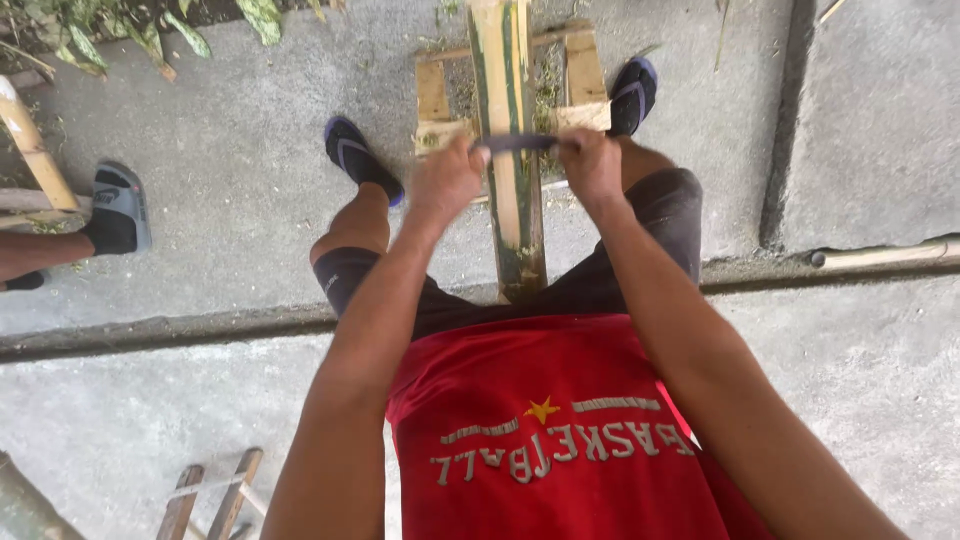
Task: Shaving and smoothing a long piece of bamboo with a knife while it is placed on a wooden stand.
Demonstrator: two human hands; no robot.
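my left hand (447,180) is curled tight round the left end of a dark blade (515,143), and my right hand (590,160) is closed the same way round its right end, so both fists are pinching the tool from either side. the blade lies flat across a long split bamboo pole (508,120), touching its pale, green-streaked face about halfway along what i can see of it. the pole runs straight away from me between my knees; its near end sits at my dark shorts (660,215) and its far part rests on a small wooden frame (440,100) standing on the concrete floor (230,190). my feet in blue sandals (360,155) are planted one on each side, the right one just beside the frame. my red shirt (550,430) fills the bottom of the view. off to the left another person's foot in a grey slide (120,205) stands well apart from me, near a bamboo piece (30,145). a pale pipe (885,253) lies along the step on the right, and wooden slats (210,495) show at the lower left.
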